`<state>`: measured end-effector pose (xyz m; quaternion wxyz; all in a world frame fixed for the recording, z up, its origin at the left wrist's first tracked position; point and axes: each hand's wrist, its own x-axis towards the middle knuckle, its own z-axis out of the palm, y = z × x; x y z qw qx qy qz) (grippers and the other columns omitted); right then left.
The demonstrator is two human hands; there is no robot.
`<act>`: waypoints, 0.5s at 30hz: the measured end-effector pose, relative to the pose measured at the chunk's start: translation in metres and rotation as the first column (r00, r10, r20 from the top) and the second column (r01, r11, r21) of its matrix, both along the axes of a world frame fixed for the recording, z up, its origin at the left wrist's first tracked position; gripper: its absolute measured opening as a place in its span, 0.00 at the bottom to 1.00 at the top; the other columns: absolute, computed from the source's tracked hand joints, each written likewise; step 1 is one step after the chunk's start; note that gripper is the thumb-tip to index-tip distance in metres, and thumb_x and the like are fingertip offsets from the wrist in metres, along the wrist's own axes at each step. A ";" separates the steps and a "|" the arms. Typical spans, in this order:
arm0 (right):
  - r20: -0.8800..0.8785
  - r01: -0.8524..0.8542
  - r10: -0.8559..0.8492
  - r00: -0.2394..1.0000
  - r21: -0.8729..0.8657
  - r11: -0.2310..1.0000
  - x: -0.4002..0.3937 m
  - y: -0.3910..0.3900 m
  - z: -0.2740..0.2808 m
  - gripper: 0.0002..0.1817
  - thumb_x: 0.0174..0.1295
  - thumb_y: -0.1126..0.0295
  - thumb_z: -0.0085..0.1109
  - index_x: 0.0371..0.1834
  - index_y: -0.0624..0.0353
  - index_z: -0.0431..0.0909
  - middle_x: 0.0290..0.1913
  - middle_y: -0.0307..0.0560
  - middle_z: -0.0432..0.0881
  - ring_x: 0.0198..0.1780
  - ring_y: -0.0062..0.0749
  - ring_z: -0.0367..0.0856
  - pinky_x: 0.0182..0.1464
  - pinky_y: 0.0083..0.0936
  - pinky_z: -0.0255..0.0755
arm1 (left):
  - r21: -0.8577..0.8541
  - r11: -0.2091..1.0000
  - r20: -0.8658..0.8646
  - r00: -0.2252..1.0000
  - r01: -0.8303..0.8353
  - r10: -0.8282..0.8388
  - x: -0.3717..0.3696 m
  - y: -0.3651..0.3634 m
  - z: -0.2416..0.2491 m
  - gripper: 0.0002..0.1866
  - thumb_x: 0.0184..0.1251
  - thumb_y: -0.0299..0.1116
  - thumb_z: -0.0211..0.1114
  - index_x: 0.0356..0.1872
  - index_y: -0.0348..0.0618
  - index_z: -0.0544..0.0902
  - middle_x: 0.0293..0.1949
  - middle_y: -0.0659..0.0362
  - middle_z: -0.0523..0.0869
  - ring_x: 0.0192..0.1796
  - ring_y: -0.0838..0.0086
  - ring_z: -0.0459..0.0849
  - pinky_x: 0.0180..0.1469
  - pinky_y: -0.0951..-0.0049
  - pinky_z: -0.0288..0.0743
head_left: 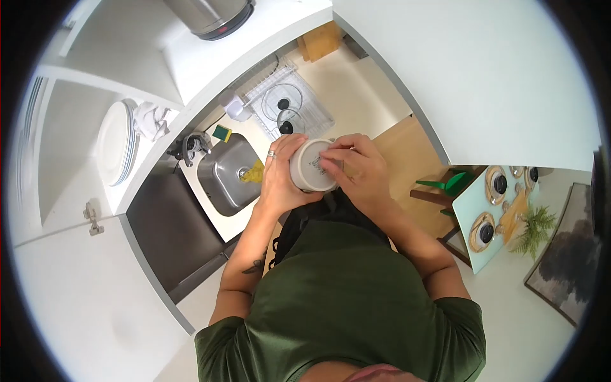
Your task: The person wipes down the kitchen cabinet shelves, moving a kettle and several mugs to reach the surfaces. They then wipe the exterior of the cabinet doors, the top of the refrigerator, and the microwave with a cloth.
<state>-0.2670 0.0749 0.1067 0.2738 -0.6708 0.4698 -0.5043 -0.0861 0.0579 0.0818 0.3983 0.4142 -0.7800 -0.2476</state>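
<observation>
A pale, round ceramic cup or bowl (308, 167) is held in front of my chest, its flat base with small dark markings facing me. My left hand (279, 175), with a ring on one finger, wraps round its left side. The fingertips of my right hand (359, 169) touch the base near the markings; its fingers are bent close together, and whether they pinch anything is too small to tell. The far side of the ceramic piece is hidden.
Beyond my hands are a sink (223, 181) with a yellow cloth (253, 172), a sponge (222, 133) and a dish rack (312, 105) with glass lids. Open cupboard doors (76, 286) flank me; plates (118, 143) stand inside. A set table (478, 207) is at right.
</observation>
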 end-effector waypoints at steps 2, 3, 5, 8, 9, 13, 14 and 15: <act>-0.009 -0.012 0.011 1.000 -0.019 1.000 0.006 -0.002 -0.001 0.08 0.52 0.74 0.67 0.36 0.59 0.81 0.41 0.46 0.77 0.41 0.39 0.77 0.40 0.31 0.72 | -0.034 0.999 0.028 0.999 -0.028 0.029 0.004 0.002 0.003 0.52 0.18 0.29 0.80 0.58 0.45 0.65 0.55 0.49 0.75 0.57 0.48 0.73 0.60 0.53 0.68; -0.054 -0.001 -0.002 0.999 -0.059 0.998 0.010 -0.004 0.000 0.07 0.53 0.74 0.65 0.34 0.61 0.79 0.41 0.47 0.76 0.42 0.40 0.76 0.42 0.31 0.72 | -0.038 0.998 0.029 0.998 -0.048 0.049 0.005 0.003 0.004 0.52 0.18 0.29 0.80 0.58 0.45 0.65 0.55 0.49 0.75 0.57 0.48 0.73 0.60 0.53 0.68; -0.086 -0.023 0.014 0.996 -0.108 0.994 0.019 -0.007 0.003 0.05 0.54 0.75 0.63 0.32 0.63 0.78 0.42 0.48 0.75 0.42 0.41 0.75 0.43 0.32 0.71 | -0.035 0.993 0.039 0.993 -0.109 0.111 0.008 0.006 0.007 0.51 0.19 0.29 0.79 0.58 0.44 0.66 0.53 0.49 0.76 0.57 0.49 0.74 0.59 0.54 0.69; -0.202 -0.191 0.162 0.966 -0.135 0.972 0.019 -0.007 0.007 0.03 0.59 0.76 0.57 0.32 0.64 0.75 0.44 0.51 0.74 0.45 0.42 0.74 0.48 0.33 0.69 | -0.074 0.981 -0.036 0.984 -0.179 0.176 0.020 0.009 0.006 0.49 0.20 0.29 0.79 0.57 0.43 0.67 0.52 0.49 0.77 0.55 0.49 0.75 0.58 0.55 0.70; -0.045 -0.190 0.187 0.981 -0.065 0.980 0.014 -0.002 0.005 0.02 0.60 0.76 0.55 0.33 0.64 0.75 0.45 0.52 0.73 0.46 0.42 0.73 0.49 0.33 0.68 | -0.095 0.968 0.011 0.972 -0.233 0.235 0.027 0.009 0.005 0.50 0.24 0.32 0.81 0.59 0.43 0.64 0.54 0.48 0.77 0.56 0.53 0.77 0.56 0.60 0.73; -0.051 -0.119 0.137 0.989 0.261 0.958 -0.043 -0.009 -0.030 0.09 0.60 0.77 0.52 0.44 0.63 0.73 0.49 0.56 0.72 0.50 0.48 0.72 0.53 0.35 0.66 | -0.039 0.908 -0.017 0.909 -0.416 0.416 0.062 0.020 0.007 0.51 0.26 0.34 0.82 0.59 0.41 0.63 0.56 0.48 0.76 0.59 0.57 0.77 0.60 0.62 0.71; -0.304 -0.088 0.160 0.939 0.237 0.967 -0.055 -0.015 -0.045 0.15 0.58 0.77 0.53 0.50 0.63 0.72 0.51 0.57 0.71 0.52 0.50 0.71 0.55 0.37 0.66 | -0.045 0.900 -0.021 0.901 -0.433 0.432 0.070 0.023 0.006 0.51 0.26 0.34 0.82 0.59 0.41 0.63 0.56 0.48 0.76 0.59 0.57 0.77 0.60 0.62 0.71; -0.307 -0.108 0.177 0.935 0.229 0.967 -0.063 -0.016 -0.068 0.15 0.58 0.77 0.53 0.50 0.63 0.72 0.51 0.57 0.71 0.52 0.50 0.71 0.55 0.37 0.66 | -0.027 0.877 -0.049 0.877 -0.480 0.478 0.079 0.027 0.003 0.51 0.26 0.35 0.82 0.59 0.41 0.62 0.56 0.47 0.76 0.59 0.58 0.77 0.61 0.63 0.71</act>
